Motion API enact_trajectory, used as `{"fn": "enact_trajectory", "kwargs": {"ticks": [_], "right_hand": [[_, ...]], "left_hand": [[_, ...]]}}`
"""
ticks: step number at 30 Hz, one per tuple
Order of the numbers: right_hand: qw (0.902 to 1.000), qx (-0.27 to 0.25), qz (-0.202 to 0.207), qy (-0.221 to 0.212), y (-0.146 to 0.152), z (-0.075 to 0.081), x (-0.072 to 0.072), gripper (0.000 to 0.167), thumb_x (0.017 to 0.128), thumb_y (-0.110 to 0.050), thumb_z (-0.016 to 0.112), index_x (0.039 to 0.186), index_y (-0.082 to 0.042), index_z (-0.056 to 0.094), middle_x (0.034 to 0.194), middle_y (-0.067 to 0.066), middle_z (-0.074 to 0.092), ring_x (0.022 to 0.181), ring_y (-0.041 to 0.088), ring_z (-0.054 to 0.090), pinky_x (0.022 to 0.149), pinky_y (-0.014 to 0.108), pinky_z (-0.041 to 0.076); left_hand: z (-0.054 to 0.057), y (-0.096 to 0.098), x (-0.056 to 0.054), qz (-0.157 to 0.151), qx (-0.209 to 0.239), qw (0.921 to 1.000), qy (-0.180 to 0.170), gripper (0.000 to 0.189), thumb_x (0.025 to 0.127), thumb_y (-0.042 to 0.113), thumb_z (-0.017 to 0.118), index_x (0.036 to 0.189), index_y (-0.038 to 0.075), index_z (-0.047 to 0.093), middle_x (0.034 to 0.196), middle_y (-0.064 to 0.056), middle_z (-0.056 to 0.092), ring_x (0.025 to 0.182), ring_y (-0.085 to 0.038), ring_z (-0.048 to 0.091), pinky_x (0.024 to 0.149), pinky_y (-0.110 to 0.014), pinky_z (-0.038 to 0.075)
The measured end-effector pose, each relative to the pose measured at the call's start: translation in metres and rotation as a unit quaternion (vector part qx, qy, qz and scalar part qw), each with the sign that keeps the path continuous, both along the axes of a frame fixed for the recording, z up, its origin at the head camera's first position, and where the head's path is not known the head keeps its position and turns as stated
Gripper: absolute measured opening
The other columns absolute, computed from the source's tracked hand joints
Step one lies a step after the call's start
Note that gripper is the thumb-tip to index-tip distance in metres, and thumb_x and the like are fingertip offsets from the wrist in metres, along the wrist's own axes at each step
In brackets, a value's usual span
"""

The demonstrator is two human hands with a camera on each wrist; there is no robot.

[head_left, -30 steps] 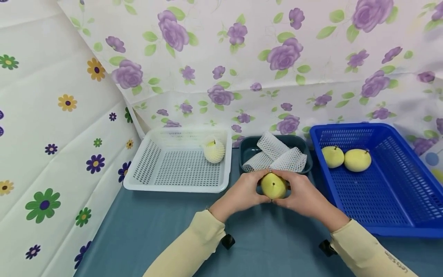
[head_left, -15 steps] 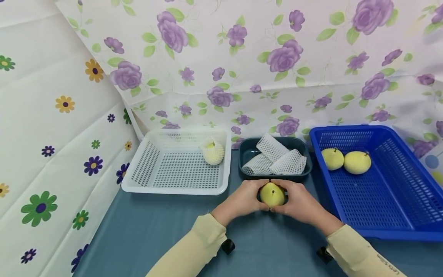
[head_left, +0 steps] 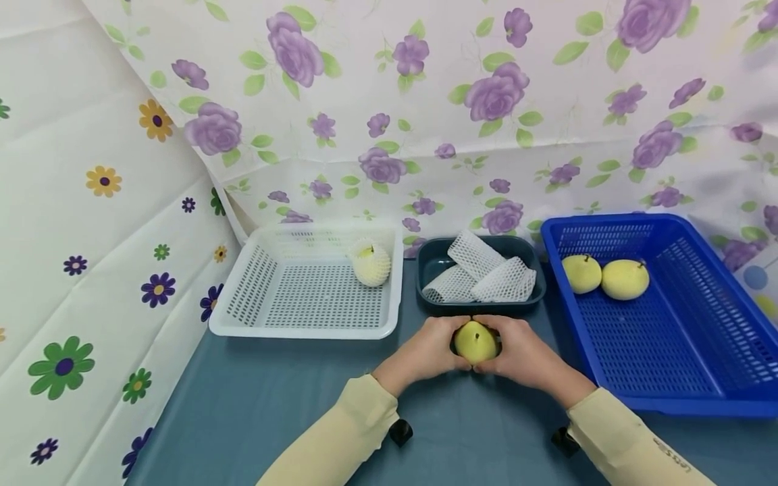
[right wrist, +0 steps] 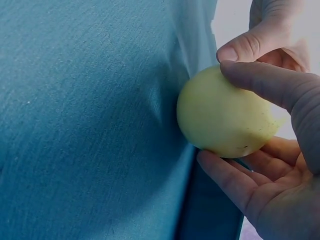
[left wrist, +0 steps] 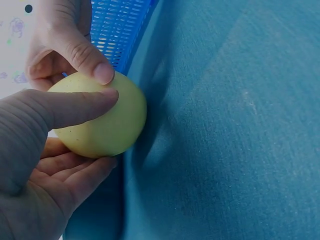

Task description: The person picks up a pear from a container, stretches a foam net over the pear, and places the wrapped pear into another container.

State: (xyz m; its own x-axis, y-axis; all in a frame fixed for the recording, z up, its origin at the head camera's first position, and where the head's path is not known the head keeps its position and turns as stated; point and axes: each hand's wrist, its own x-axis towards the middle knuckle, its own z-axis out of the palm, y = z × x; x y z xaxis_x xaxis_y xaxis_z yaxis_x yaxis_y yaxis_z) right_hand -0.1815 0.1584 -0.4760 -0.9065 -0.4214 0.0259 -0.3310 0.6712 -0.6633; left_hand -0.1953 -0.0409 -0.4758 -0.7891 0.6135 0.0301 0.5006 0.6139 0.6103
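Note:
Between both hands is a yellow-green pear [head_left: 476,343], its stem pointing up toward the head camera. My left hand [head_left: 429,347] grips its left side, thumb on the near face and fingers curled round the far face. From the other side my right hand [head_left: 521,352] holds it the same way, and the two thumbs nearly meet in the left wrist view, where the pear [left wrist: 107,117] sits close over the blue-green tablecloth. The right wrist view shows the pear's [right wrist: 220,115] smooth rounded underside with a few dark specks.
Just beyond the hands stands a dark green tray [head_left: 428,270] with white foam net sleeves [head_left: 477,256]. A white basket [head_left: 304,332] at left contains a net-wrapped pear [head_left: 372,264]. The blue basket [head_left: 668,344] at right has two bare pears [head_left: 626,279]. Flowered sheets hang behind.
Both hands have drawn the pear back slightly toward the body, away from the dark green tray's front edge. In the last half second the hands have stayed nearly still.

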Motion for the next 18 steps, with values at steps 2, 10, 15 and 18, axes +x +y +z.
{"fn": "enact_trajectory", "kwargs": {"ticks": [2,10,15,18], "right_hand": [[1.0000,0.003,0.002,-0.005,0.0002,0.0004,0.0001,0.072,0.064,-0.031,0.087,0.128,-0.019,0.054,0.112,-0.008,0.060,0.089,0.007,0.056,0.075,0.027,0.049],[0.9997,0.001,0.010,-0.023,0.0015,0.0008,-0.0003,0.070,0.065,-0.032,0.086,0.126,-0.022,0.054,0.108,-0.011,0.059,0.087,0.006,0.056,0.074,0.026,0.049],[0.9991,0.003,0.014,-0.039,0.0011,0.0009,-0.0027,0.074,0.067,-0.032,0.085,0.131,-0.016,0.052,0.113,-0.006,0.060,0.089,0.008,0.055,0.076,0.028,0.048],[0.9987,0.001,0.014,-0.049,0.0012,0.0011,-0.0031,0.076,0.068,-0.031,0.084,0.133,-0.014,0.050,0.115,-0.004,0.060,0.090,0.009,0.056,0.076,0.028,0.048]], "left_hand": [[-0.0008,0.0001,-0.0004,-0.004,0.000,1.0000,-0.002,0.060,0.071,0.026,0.083,0.122,0.018,0.054,0.108,0.009,0.060,0.091,-0.002,0.055,0.078,-0.016,0.049],[-0.0046,-0.0005,-0.0028,-0.009,0.003,0.9999,-0.011,0.060,0.070,0.028,0.083,0.122,0.019,0.055,0.108,0.009,0.060,0.090,0.000,0.055,0.077,-0.015,0.049],[-0.0045,-0.0021,-0.0048,-0.010,0.006,0.9997,-0.019,0.059,0.070,0.029,0.083,0.121,0.019,0.055,0.106,0.010,0.061,0.088,-0.001,0.056,0.075,-0.015,0.048],[-0.0053,-0.0035,-0.0063,-0.009,0.011,0.9994,-0.031,0.061,0.070,0.029,0.083,0.123,0.018,0.055,0.107,0.009,0.061,0.087,0.000,0.056,0.074,-0.014,0.048]]}}
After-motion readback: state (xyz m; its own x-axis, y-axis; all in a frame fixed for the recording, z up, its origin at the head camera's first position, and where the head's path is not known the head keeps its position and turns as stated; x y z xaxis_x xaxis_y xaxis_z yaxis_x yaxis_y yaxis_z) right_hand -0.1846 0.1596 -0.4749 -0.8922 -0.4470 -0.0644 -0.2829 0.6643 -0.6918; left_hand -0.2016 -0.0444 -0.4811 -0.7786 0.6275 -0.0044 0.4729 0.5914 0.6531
